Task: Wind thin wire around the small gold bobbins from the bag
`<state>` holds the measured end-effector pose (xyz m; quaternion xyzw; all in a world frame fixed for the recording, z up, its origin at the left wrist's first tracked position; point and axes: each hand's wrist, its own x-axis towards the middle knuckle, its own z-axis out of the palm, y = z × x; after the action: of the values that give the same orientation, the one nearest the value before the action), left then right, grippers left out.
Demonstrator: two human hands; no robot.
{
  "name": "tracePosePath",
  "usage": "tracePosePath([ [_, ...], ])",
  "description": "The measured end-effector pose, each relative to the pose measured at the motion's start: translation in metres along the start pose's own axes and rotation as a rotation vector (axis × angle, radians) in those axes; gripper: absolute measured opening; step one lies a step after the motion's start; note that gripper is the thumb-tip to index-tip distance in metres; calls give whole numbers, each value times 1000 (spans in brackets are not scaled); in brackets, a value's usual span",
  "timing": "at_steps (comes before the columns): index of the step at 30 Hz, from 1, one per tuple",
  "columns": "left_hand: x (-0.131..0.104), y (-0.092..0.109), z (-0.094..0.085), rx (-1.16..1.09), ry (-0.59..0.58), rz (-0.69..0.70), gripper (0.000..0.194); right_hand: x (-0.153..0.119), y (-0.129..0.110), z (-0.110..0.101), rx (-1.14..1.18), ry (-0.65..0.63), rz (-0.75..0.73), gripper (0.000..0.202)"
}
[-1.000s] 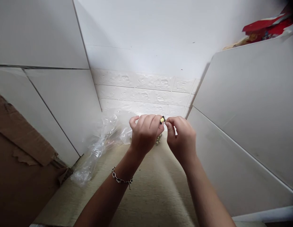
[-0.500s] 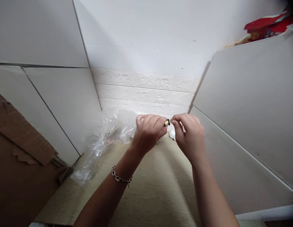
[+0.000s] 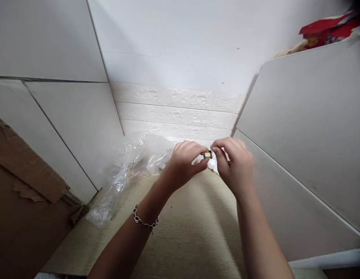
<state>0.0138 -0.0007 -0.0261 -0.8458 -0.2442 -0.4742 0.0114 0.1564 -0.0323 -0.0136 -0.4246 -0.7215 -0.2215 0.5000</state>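
Observation:
My left hand (image 3: 187,161), with a chain bracelet (image 3: 145,223) at its wrist, pinches a small transformer (image 3: 207,155) between thumb and fingers. The transformer has a yellow wrapped middle, black ends and thin metal pins on its right side. Just right of those pins is my right hand (image 3: 234,164), its thumb and index finger pressed together. Whether these fingertips grip a pin or some tiny thing is too small to tell. Both hands are held above the pale surface (image 3: 191,221).
Crumpled clear plastic (image 3: 122,174) lies left of my hands. Behind them is a crumpled white thing (image 3: 212,164), near the white brick-pattern wall (image 3: 180,112). Torn cardboard (image 3: 29,201) stands at left. Grey-white panels (image 3: 299,155) rise on both sides, with red packaging (image 3: 325,29) atop the right one.
My left hand has turned and its fingers have opened out somewhat, so more of the transformer shows. The right hand keeps its pinch by the pins, nearly in the same place.

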Motion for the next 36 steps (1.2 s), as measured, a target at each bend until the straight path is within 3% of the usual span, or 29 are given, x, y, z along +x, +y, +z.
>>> tracePosePath([
  [6,2,2,4,-772,-156,-371,17,0,-4,-5,9,81,63,13],
  [10,1,2,11,-1254,-124,-578,14,-1,-4,-4,-8,122,61,13],
  [14,1,6,12,-1535,-139,-790,12,-1,-3,-2,-29,119,39,13],
  [17,1,8,9,-1637,-156,-913,12,-1,-3,-1,-34,104,20,13],
  [21,2,9,6,-1716,-155,-979,13,-2,-3,0,-45,63,-37,12],
  [29,3,5,8,-1734,-70,-958,10,-3,-6,3,26,-25,-61,12],
  [36,2,6,5,-1627,-123,-890,14,-6,-12,6,34,104,-36,12],
])
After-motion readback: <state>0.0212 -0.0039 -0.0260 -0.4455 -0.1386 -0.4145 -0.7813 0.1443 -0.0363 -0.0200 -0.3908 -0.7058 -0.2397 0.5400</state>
